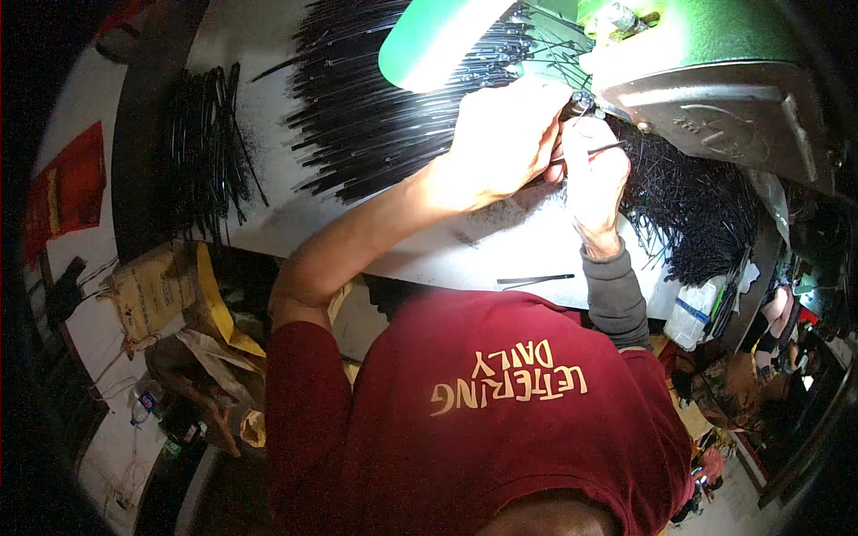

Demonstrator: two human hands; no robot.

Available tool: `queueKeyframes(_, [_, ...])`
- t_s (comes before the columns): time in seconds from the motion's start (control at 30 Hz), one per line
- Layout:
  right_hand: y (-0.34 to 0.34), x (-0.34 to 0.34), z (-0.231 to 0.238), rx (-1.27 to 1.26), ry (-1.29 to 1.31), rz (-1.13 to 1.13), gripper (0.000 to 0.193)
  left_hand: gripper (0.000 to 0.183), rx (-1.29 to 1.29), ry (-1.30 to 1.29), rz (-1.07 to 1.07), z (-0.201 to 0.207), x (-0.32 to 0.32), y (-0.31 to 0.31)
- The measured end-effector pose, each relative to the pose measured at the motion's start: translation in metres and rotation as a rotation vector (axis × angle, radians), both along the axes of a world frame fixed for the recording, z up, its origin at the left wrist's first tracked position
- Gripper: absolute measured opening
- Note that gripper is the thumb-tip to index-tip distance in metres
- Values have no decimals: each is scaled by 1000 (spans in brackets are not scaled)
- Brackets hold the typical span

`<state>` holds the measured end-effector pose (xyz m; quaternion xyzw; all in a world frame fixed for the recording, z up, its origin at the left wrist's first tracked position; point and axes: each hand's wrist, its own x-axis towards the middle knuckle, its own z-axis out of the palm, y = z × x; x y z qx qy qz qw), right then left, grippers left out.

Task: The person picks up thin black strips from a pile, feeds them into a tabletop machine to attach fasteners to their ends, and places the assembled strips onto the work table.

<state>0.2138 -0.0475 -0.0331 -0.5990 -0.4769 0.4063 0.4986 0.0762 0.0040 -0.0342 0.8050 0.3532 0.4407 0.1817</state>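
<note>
My left hand (505, 134) is closed, its fingertips bunched beside the working point (581, 103) of a green machine (715, 36). Close against it, my right hand (597, 174) is also closed, with a thin black strip (608, 146) running across its fingers. What the left fingertips pinch is hidden by glare and by the hand itself. A large spread of thin black strips (357, 116) lies just left of my hands. To the right, under the machine, a tangled heap of short black pieces (693, 201) reaches the table's edge.
A smaller bundle of black strips (206, 147) lies at the far left of the white table (411, 246). Two loose strips (536, 280) rest near its front edge. A white-and-blue container (697, 313) is at the right, and cardboard (152, 295) stands below left.
</note>
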Motion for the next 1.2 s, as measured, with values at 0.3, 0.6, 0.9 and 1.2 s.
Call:
queueKeyframes(0.3, [2, 2, -1, 106, -89, 8, 11, 28, 63, -19, -19, -4, 2, 2])
queueKeyframes(0.6, [-1, 7, -6, 5, 18, 22, 11, 41, 37, 65, -141, 8, -9, 0])
queueKeyframes(0.9, [-9, 18, 6, -224, 164, 64, 16, 36, -60, 163, -231, 20, -13, -4])
queueKeyframes(1.2, [-15, 6, 6, -87, 349, 315, 28, 19, -1293, -251, -373, 37, -66, -15])
